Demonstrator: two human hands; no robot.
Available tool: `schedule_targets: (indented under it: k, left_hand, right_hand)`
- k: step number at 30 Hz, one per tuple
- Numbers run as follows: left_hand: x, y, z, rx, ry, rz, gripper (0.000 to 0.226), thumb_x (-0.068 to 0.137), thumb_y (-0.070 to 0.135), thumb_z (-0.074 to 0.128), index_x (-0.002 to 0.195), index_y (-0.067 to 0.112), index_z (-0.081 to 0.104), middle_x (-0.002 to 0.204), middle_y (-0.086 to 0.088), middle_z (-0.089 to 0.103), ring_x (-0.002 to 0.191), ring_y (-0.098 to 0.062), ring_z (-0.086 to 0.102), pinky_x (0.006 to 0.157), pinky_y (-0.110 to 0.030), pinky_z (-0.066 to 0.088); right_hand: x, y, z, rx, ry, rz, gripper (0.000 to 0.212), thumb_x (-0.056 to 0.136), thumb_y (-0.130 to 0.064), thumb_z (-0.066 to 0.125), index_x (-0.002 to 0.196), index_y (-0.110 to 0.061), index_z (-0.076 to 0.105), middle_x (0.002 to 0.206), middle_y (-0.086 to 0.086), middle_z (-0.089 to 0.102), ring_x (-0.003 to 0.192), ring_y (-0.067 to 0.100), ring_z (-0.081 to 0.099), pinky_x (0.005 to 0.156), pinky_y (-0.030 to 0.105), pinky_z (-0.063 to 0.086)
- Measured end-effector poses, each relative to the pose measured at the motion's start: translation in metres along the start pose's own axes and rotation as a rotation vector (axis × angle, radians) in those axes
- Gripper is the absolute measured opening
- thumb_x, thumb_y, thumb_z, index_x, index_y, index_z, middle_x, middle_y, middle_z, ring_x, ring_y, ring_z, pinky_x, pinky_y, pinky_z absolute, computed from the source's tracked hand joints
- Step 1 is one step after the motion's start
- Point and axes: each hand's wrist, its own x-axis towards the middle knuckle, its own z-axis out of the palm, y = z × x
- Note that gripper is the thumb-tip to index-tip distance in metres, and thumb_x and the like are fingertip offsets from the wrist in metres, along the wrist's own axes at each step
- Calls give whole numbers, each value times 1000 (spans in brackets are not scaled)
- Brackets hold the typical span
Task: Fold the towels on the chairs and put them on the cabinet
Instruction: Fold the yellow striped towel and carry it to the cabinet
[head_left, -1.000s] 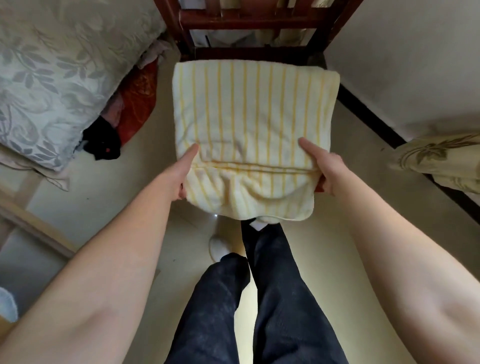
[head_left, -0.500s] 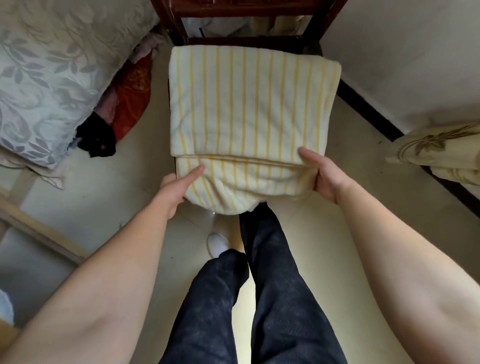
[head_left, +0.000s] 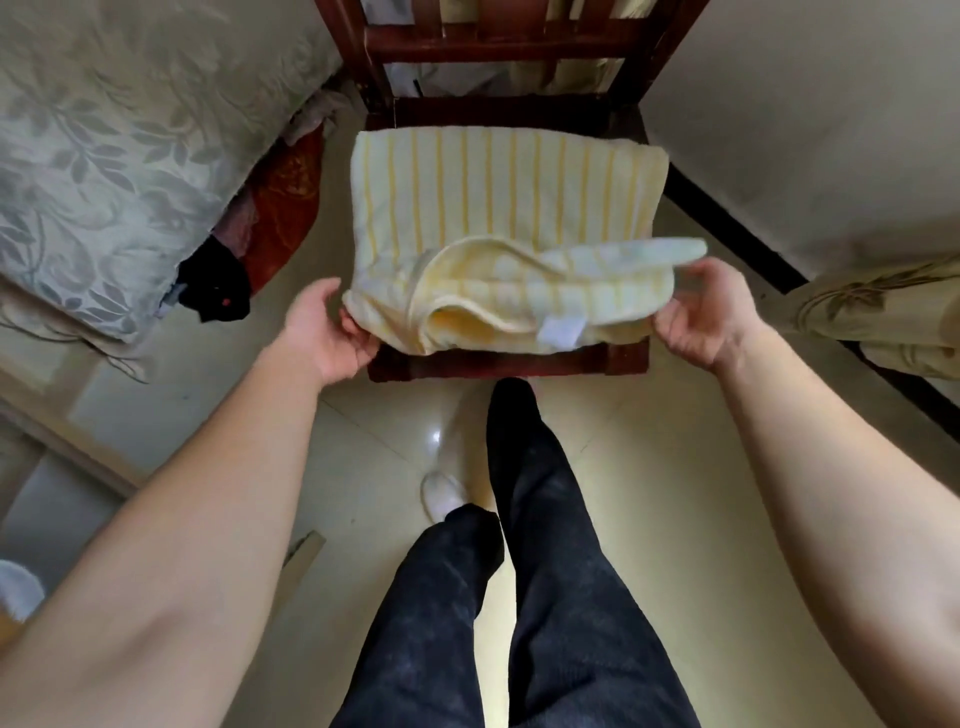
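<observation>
Striped towel (head_left: 498, 192) lies on chair seat (head_left: 623, 358), near edge lifted. Left corner is pinched by left hand (head_left: 327, 327), right corner by right hand (head_left: 701, 317). Edge should be carried evenly to the far edge, corners matched, then flattened so layers are not bunched.
</observation>
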Motion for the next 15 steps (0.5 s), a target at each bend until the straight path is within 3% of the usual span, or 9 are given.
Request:
schedule_targets:
  k: [1,3,5,7,10,12,14,15]
  left_hand:
    - [2,1,4,-69,32,40,24,94,31,44,93,14,62,71,1,62,63,-11,59,65,-25,53]
    - [6,-8,10,32,92,162,30,92,13,37,111,12,60,101,-8,67,98,-26,67,73,-35,59]
    - [6,-18,11,119,150,315,47,93,2,36,138,15,47,120,-8,59,110,-28,62,88,-43,57]
    - [6,-29,8,24,114,363,57,94,2,38,149,16,33,124,-8,58,114,-27,61,96,-46,52]
    - [6,-44,1,15,27,234,34,95,22,43,127,16,55,117,-2,66,114,-24,62,101,-45,44]
    - [1,-57,-3,84,-99,84,23,96,32,50,115,24,60,119,-4,65,108,-24,62,97,-43,43]
    - [-2,-66,-8,69,-232,7,26,93,40,58,114,25,61,104,-3,69,86,-19,63,74,-32,45]
    - [-2,-68,-10,56,-259,-1,29,91,43,61,113,24,62,88,0,68,72,-15,57,63,-28,38]
  right_hand:
    - [8,1,0,47,42,-23,47,97,-14,33,138,9,41,109,19,71,84,25,75,71,30,63]
    - [14,6,5,-78,145,-106,45,92,0,33,135,5,42,117,21,67,84,23,74,67,27,61]
    - [19,11,7,-227,188,-235,58,88,9,40,144,-5,39,119,20,65,92,22,73,70,25,59]
    - [18,17,9,-458,195,-393,62,89,3,56,147,-13,41,121,13,63,98,19,70,73,24,57]
    - [19,28,8,-825,192,-494,62,86,-22,63,145,-22,45,123,2,62,102,16,63,81,23,50]
    - [17,35,13,-906,180,-476,75,81,-46,68,147,-24,42,128,0,58,109,16,60,85,26,49]
    - [17,41,19,-996,217,-479,94,70,-65,74,148,-24,40,131,-2,55,111,16,58,94,33,50]
    - [16,43,20,-1039,242,-505,95,68,-65,76,147,-24,41,128,-3,56,110,16,58,95,34,50]
